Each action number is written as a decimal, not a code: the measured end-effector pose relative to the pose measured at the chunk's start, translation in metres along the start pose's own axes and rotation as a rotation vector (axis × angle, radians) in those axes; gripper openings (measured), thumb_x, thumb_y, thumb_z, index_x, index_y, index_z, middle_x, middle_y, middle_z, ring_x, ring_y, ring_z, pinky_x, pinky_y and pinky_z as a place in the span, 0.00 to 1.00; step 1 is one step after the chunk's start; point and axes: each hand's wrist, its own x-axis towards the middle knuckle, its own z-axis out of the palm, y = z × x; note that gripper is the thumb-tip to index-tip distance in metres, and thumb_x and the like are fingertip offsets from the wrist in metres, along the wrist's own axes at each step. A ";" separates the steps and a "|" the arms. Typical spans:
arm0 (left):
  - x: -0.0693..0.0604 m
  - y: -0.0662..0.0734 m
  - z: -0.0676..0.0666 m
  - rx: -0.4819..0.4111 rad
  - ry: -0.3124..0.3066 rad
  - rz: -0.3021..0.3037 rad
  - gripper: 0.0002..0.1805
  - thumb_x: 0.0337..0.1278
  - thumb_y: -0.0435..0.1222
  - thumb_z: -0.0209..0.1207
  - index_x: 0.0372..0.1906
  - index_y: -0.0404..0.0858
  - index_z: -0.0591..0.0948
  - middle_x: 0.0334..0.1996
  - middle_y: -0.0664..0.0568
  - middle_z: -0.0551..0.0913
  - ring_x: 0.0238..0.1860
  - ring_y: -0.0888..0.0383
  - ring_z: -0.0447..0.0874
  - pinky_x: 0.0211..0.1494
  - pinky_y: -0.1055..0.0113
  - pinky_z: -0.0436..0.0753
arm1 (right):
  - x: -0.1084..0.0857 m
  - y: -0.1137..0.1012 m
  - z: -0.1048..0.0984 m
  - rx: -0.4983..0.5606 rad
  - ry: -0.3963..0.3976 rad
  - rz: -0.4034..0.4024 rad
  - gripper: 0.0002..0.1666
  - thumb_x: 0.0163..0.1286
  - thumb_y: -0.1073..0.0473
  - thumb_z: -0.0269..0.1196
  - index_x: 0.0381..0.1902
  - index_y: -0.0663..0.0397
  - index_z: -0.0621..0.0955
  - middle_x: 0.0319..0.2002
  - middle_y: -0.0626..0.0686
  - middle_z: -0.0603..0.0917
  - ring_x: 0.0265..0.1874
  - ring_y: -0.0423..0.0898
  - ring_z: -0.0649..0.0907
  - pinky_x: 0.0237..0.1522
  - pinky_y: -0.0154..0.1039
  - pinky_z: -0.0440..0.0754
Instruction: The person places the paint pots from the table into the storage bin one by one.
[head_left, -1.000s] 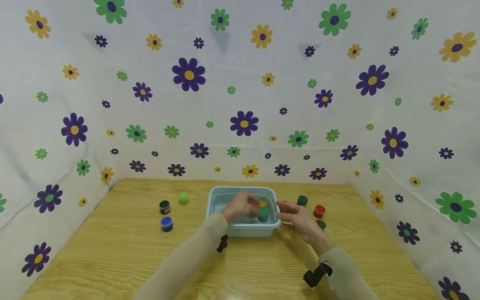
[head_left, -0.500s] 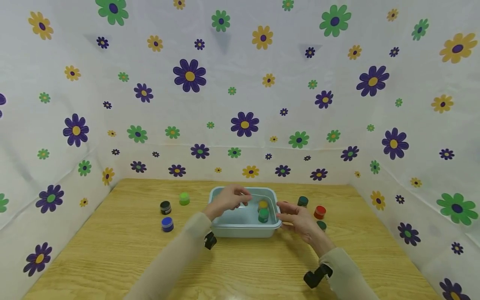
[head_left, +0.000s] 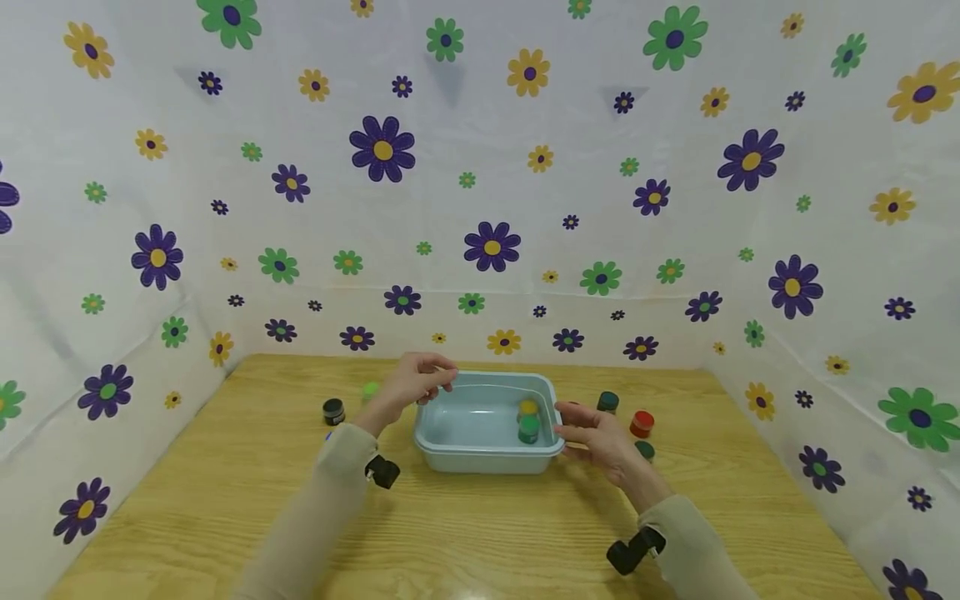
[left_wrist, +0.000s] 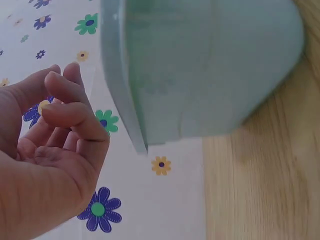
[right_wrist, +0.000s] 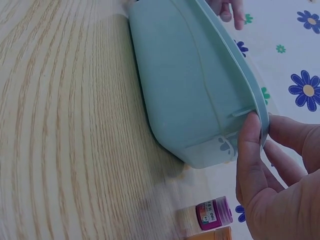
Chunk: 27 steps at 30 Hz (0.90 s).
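- Tub (head_left: 480, 462), pale blue, one: upright on the table (head_left: 465, 533), toward its far side, between your hands.
- Your right hand (head_left: 603, 442): pinching the tub's right rim between thumb and fingers.
- Your left hand (head_left: 412, 382): holding nothing, fingers loosely bent, just beside the tub's left rim and apart from it.
- Green jar (head_left: 528, 430) and yellow jar (head_left: 528, 408): inside the tub, at its right end; green nearer you, yellow just beyond.
- Black jar (head_left: 333, 412): on the table, left of the tub.
- Lime jar (head_left: 371, 390): also left, partly hidden by your left hand.
- Red jar (head_left: 642, 423): right of the tub.
- Two dark green jars (head_left: 608, 402): also right, one far, one nearer and partly covered by your right hand.
- Purple jar (right_wrist: 214, 213): beyond the tub's right end, clearest from the right wrist.
- Flowered cloth (head_left: 495, 183): behind and at both sides.
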 end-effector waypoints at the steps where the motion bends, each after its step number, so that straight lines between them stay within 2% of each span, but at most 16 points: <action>1: -0.001 -0.001 -0.004 0.009 0.003 0.004 0.19 0.66 0.40 0.61 0.54 0.32 0.80 0.31 0.47 0.84 0.22 0.60 0.71 0.21 0.73 0.67 | 0.001 0.000 0.000 0.000 0.000 0.001 0.31 0.68 0.63 0.64 0.68 0.58 0.71 0.65 0.65 0.73 0.44 0.47 0.83 0.45 0.37 0.87; 8: -0.014 -0.023 -0.030 0.059 0.074 -0.041 0.18 0.66 0.41 0.61 0.54 0.34 0.80 0.35 0.48 0.85 0.30 0.57 0.77 0.29 0.71 0.75 | 0.001 0.000 0.001 0.005 -0.012 -0.005 0.31 0.68 0.63 0.64 0.68 0.58 0.71 0.64 0.64 0.74 0.44 0.46 0.83 0.45 0.37 0.87; 14: -0.020 -0.044 -0.054 0.082 0.062 -0.067 0.17 0.66 0.41 0.61 0.54 0.37 0.79 0.44 0.40 0.84 0.35 0.56 0.79 0.35 0.69 0.79 | 0.000 0.002 0.000 0.008 -0.007 0.000 0.31 0.68 0.64 0.64 0.68 0.59 0.72 0.63 0.64 0.75 0.43 0.46 0.83 0.46 0.38 0.87; 19: -0.022 -0.050 -0.076 0.121 0.070 -0.087 0.20 0.65 0.36 0.61 0.58 0.32 0.77 0.54 0.36 0.81 0.45 0.52 0.82 0.43 0.66 0.82 | 0.000 0.002 0.000 0.010 -0.010 -0.004 0.31 0.67 0.63 0.65 0.68 0.59 0.72 0.62 0.64 0.75 0.44 0.47 0.83 0.45 0.37 0.87; 23: -0.021 -0.053 -0.088 0.181 0.141 -0.114 0.19 0.66 0.36 0.59 0.58 0.31 0.77 0.57 0.37 0.79 0.52 0.49 0.80 0.49 0.61 0.84 | 0.001 0.002 0.000 0.014 -0.006 -0.005 0.31 0.67 0.64 0.65 0.68 0.59 0.72 0.62 0.63 0.76 0.44 0.47 0.83 0.45 0.37 0.87; 27: -0.019 -0.056 -0.093 0.214 0.200 -0.132 0.19 0.68 0.35 0.58 0.59 0.31 0.77 0.58 0.37 0.79 0.54 0.46 0.79 0.56 0.52 0.82 | 0.002 0.001 0.000 0.017 0.001 -0.004 0.30 0.67 0.65 0.64 0.67 0.59 0.72 0.61 0.62 0.76 0.43 0.47 0.83 0.44 0.37 0.87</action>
